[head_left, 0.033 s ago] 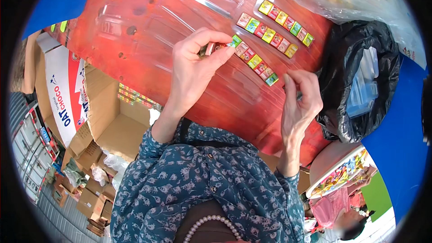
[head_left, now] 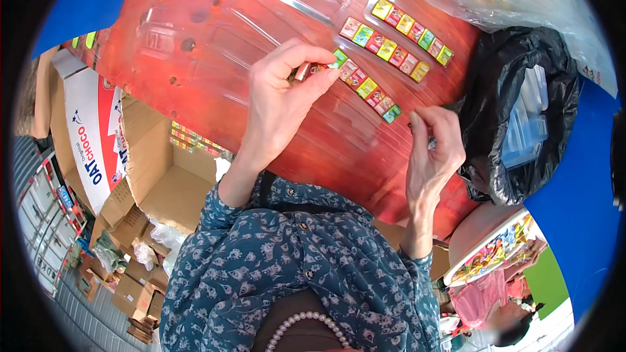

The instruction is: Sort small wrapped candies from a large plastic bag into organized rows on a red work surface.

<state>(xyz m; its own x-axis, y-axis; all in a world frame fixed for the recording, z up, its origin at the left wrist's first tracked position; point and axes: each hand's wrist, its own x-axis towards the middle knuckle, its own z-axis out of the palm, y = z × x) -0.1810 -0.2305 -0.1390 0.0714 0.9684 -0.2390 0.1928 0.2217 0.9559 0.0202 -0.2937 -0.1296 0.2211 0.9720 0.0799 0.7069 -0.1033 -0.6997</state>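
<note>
On the red table (head_left: 215, 65), the left hand (head_left: 280, 101) pinches a small wrapped candy (head_left: 317, 68).

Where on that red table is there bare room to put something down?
The red table is bare left of the left hand, and between both hands toward the near edge. It is crowded at the far right, where candy rows lie in clear trays beside the black bag and the right hand.

right hand (head_left: 433, 150) grip contents hidden
</note>
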